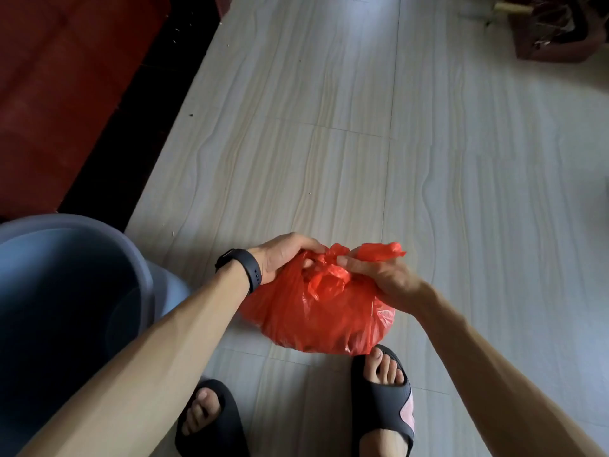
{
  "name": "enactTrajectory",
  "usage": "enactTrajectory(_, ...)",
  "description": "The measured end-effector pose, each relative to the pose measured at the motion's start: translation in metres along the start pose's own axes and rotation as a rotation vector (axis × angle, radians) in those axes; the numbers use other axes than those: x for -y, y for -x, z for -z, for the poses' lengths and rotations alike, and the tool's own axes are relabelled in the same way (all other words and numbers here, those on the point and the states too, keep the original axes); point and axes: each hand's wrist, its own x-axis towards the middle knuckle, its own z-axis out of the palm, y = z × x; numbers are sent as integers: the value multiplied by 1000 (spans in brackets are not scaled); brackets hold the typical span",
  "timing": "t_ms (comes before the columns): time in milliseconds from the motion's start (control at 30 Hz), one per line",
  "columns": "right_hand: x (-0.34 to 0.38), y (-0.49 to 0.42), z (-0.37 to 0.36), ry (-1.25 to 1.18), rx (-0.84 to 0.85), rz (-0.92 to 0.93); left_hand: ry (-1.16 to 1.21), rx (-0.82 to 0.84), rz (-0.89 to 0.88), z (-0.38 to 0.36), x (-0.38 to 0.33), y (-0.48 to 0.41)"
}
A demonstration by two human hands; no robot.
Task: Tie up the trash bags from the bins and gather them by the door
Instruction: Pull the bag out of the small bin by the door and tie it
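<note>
1. Red trash bag sits on the pale wood-grain tile floor, low centre of the view, bulging and full, its near edge just touching the toe of the right slipper
2. Left hand comes in from the left, fingers curled tight and clamped on a bunch of the bag's top plastic; the fingertips are buried in the folds
3. Right hand comes in from the right, thumb and fingers pinched together on the other bag ear, which sticks out to the right past the knuckles as a crumpled red tail
4. Between the two hands the plastic is gathered into a twist or knot; it looks partly tied, but the view is too soft to say if it is pulled tight
5. Black watch band on the left wrist, both forearms bare
6. Grey-blue bin stands at the left edge, just beside the left forearm, its dim inside showing no bag
7. Left slipper is black, near the bottom edge, apart from the bag
8. Dark red surface fills the upper left, edged by a black strip along the tiles
9. Brown box-like object in the top right corner, well apart from the bag, blurred
</note>
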Motion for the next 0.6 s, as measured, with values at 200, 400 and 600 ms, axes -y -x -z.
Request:
enactTrajectory(200,-16,-4,-6,631,-534,344,70,148,88,1,0,-1)
enactTrajectory(400,-29,-5,-5,826,-580,521,6,150,84,-1,-10,1)
enactTrajectory(600,-23,-2,-13,664,-518,503,-3,-52,-18,-3,-6,-4)
